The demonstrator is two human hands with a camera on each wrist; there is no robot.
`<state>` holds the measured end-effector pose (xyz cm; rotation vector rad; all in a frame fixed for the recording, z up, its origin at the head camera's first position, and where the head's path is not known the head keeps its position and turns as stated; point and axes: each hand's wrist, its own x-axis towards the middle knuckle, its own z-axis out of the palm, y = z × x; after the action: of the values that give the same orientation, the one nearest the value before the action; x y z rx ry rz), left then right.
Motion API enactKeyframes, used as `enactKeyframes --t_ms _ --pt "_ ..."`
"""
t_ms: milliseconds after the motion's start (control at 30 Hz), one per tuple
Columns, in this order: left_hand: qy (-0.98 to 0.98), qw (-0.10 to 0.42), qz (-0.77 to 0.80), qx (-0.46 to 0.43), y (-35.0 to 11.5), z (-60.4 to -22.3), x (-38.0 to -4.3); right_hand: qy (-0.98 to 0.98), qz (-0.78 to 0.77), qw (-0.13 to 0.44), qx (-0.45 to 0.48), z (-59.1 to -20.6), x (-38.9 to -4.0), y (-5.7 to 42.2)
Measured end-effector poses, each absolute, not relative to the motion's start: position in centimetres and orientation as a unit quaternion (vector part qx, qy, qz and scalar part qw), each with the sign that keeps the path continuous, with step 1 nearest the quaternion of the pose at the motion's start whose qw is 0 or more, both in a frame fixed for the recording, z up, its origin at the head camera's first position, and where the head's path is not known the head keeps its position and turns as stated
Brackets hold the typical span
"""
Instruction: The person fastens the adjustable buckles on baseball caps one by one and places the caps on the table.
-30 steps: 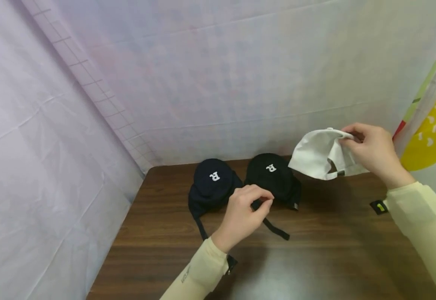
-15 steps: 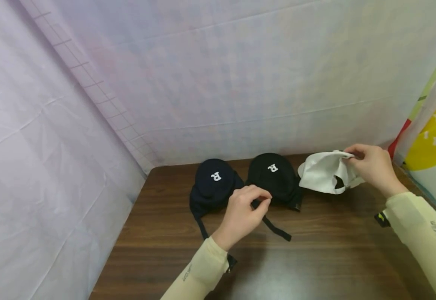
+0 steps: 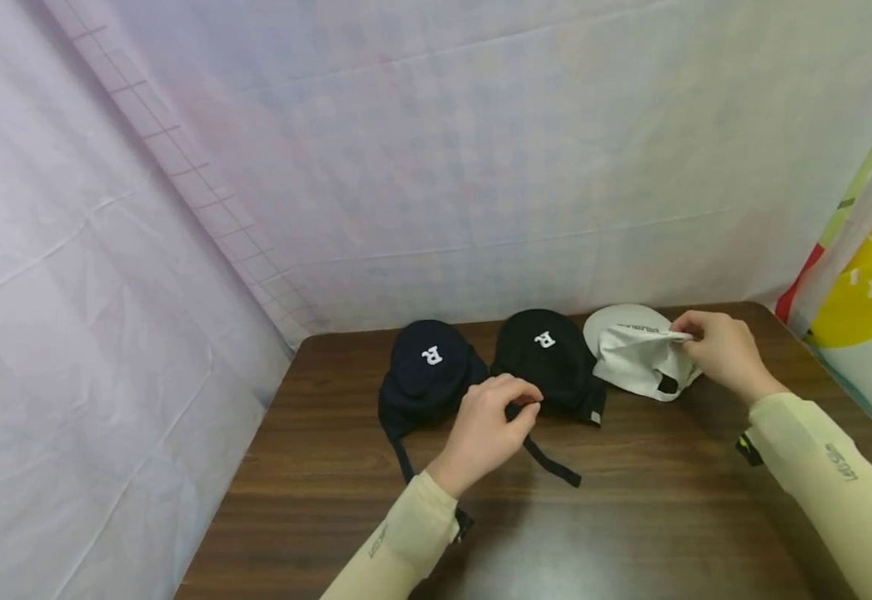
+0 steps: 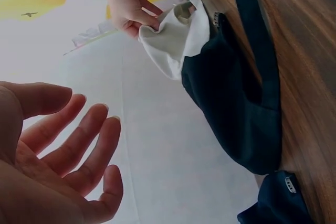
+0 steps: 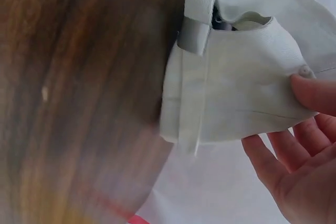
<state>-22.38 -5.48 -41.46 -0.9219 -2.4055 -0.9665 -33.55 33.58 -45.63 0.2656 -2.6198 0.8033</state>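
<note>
A white baseball cap (image 3: 640, 363) rests at the table's back right, its round brim (image 3: 626, 315) toward the curtain. My right hand (image 3: 724, 354) pinches the top of its crown between thumb and fingers; the back strap and its clasp (image 5: 193, 35) show in the right wrist view. Left of it lies a black cap (image 3: 541, 367) with a white letter R. Beyond that is a navy cap (image 3: 430, 367) with the same letter. My left hand (image 3: 487, 429) hovers in front of the black cap, overlapping it in the head view, fingers loosely bent around nothing (image 4: 73, 150).
The brown wooden table (image 3: 316, 508) ends at a pale curtain (image 3: 481, 167) behind the caps. A second curtain (image 3: 91, 333) hangs on the left. Loose dark straps (image 3: 553, 463) trail from the black and navy caps. A yellow patterned cloth (image 3: 867, 287) hangs at the right.
My right hand has lowered the white cap from the air to the table beside the black cap, its brim coming into view. The left hand has stayed in place.
</note>
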Motion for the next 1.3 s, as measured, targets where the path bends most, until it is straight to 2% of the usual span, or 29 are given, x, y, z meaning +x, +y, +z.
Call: enactKeyframes --t_ms 100,267,600,833,933,1167,1300 --pt "-0.864 0.188 -0.333 -0.326 -5.4 -41.8 -22.6 -0.938 0.284 0.171 0.099 -46.6 -33.5 33.3" --pt "-0.871 0.208 -0.305 -0.324 -5.3 -42.4 -23.1 -0.948 0.268 0.126 0.117 -47.9 -33.4 33.1" --pt "-0.888 0.220 -0.246 -0.321 -5.2 -43.6 -24.1 -0.962 0.227 0.085 0.129 -49.3 -33.3 32.2" --pt "-0.896 0.233 -0.191 -0.327 -5.0 -44.7 -25.1 -0.965 0.218 0.089 0.119 -49.3 -33.6 32.1" --pt "-0.901 0.224 -0.176 -0.327 -4.9 -44.9 -25.5 -0.964 0.223 0.083 0.120 -49.2 -33.7 32.1" --pt "-0.890 0.251 -0.177 -0.336 -4.7 -44.8 -25.9 -0.955 0.253 0.058 0.143 -48.7 -33.4 32.2" --pt "-0.892 0.245 -0.175 -0.336 -4.7 -44.6 -26.1 -0.952 0.273 0.050 0.125 -47.5 -32.4 31.9"
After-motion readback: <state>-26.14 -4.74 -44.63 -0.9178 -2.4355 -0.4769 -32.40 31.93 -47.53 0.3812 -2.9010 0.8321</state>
